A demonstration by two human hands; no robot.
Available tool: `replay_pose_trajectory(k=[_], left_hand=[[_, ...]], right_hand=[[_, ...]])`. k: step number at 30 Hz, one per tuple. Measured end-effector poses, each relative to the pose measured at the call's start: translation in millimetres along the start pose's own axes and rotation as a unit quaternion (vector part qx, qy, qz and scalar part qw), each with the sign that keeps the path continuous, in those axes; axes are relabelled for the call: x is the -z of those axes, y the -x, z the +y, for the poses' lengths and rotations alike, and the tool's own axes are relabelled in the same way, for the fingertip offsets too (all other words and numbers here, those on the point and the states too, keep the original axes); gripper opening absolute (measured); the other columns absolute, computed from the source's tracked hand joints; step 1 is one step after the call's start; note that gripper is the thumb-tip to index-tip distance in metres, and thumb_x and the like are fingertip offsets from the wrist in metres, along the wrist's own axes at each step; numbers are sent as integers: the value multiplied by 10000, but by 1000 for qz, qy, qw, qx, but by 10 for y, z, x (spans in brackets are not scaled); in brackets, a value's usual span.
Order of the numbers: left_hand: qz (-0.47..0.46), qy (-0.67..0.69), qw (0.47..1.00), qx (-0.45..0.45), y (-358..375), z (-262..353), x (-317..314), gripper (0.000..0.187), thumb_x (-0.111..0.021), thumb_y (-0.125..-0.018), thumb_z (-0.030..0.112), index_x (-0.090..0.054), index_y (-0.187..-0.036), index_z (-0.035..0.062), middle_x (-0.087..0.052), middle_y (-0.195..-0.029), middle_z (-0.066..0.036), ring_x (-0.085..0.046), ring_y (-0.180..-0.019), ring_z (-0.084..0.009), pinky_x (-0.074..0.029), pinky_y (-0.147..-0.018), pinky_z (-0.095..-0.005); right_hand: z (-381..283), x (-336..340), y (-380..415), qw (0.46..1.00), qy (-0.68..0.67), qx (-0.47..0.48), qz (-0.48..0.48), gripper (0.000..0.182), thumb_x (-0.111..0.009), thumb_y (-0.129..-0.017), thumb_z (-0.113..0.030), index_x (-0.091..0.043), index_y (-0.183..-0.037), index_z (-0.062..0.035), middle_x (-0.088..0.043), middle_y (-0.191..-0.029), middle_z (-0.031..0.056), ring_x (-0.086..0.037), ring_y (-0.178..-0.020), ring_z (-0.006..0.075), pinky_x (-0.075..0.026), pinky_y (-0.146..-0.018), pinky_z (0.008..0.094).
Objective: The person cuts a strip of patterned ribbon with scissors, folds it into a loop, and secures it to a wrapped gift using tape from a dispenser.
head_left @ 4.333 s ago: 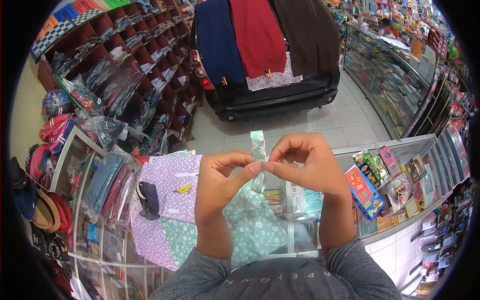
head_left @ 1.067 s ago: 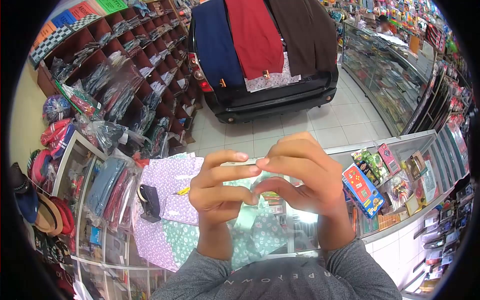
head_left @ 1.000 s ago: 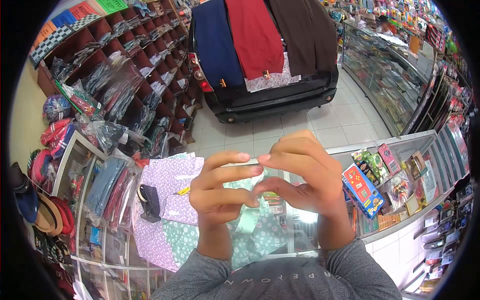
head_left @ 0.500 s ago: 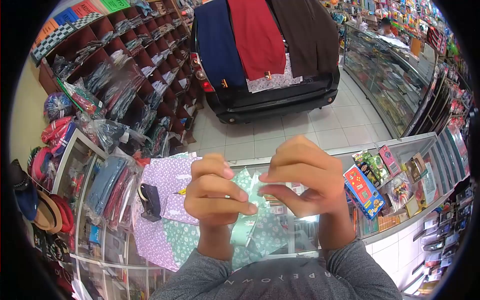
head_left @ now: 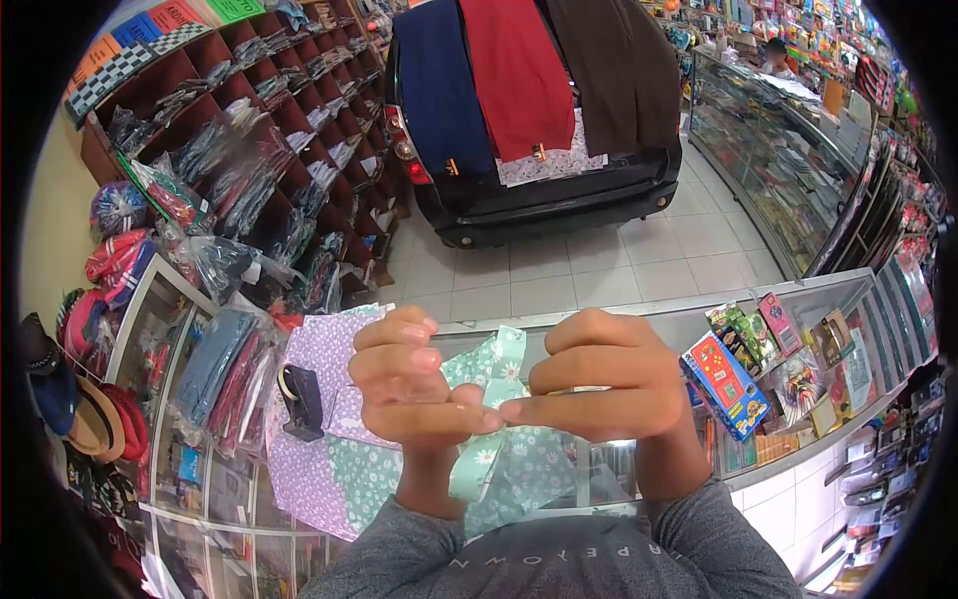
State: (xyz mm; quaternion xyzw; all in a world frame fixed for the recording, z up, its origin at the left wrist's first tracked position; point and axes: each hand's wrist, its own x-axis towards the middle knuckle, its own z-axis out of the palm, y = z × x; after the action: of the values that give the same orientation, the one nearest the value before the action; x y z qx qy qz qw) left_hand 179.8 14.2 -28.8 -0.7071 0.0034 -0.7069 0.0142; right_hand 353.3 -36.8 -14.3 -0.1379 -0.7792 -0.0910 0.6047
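Note:
In the middle of the view, a narrow strip of green daisy-print paper (head_left: pixel 471 473) hangs between my hands, its upper end sticking up past the fingers. My left hand (head_left: pixel 404 384) pinches it from the left with thumb and finger. From the other side my right hand (head_left: pixel 609 379) is closed, its fingertips meeting the left ones on the strip. Below lies a larger sheet of green daisy-print paper (head_left: pixel 539 467) on the glass counter. Purple flowered paper (head_left: pixel 304 489) spreads to the left, with a black tape dispenser (head_left: pixel 301 402) standing on it.
Boxed toys (head_left: pixel 723 384) lie on the counter at right, and bagged clothes (head_left: pixel 225 374) at left. Beyond the counter stands a black car rear (head_left: pixel 559 215) draped with trousers. Pigeonhole shelves (head_left: pixel 239 150) fill the left; a person (head_left: pixel 776 60) is behind the far glass case.
My right hand has dropped and turned, its fingers now closed against the left fingertips. The strip's upper end now shows higher between my hands. A yellow item beside my left hand is now covered.

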Motion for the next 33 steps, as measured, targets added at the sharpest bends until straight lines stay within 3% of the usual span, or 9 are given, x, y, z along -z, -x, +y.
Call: replay_pose_trajectory(k=[14,22,27,29,33], left_hand=[[-28,-26,999,8,15,-33,81,185,-754,-810,287,-663,-651,307,-509,-1034,20,-506,-1022,-228,-473,-754,-375],[-47,-12,999,-10,4,-52,75,104,-806,-709,285,-702,-715,288,-540,-1026,10,-509,-1023,-228,-465,-734,-364],[-47,-32,998,26,17,31,73,137,-761,-757,423,-738,-745,289,-569,-997,6,-502,-1029,-231,-451,-773,-383],[-64,-45,996,35,15,48,84,234,-704,-790,512,-767,-752,289,-589,-996,0,-499,-1030,-239,-438,-811,-397],[-72,-43,993,78,-2,98,86,301,-668,-799,559,-784,-760,285,-601,-1005,-4,-498,-1033,-248,-429,-831,-400]], right_hand=[[-41,-38,-19,997,66,27,7,268,-736,-551,-115,-749,-816,-84,-628,-776,5,-594,-694,167,-497,-553,268],[29,-65,25,996,72,41,29,285,-723,-558,-130,-738,-838,-79,-634,-800,13,-604,-700,177,-498,-553,272],[80,-20,34,997,66,40,16,256,-734,-559,-112,-721,-807,-52,-629,-795,38,-606,-690,197,-503,-552,284],[115,-16,52,997,60,36,17,256,-740,-552,-113,-716,-798,-48,-627,-789,41,-607,-686,200,-504,-552,286],[134,6,59,999,43,20,6,258,-747,-561,-85,-686,-806,-35,-625,-817,57,-620,-712,216,-501,-555,292]])
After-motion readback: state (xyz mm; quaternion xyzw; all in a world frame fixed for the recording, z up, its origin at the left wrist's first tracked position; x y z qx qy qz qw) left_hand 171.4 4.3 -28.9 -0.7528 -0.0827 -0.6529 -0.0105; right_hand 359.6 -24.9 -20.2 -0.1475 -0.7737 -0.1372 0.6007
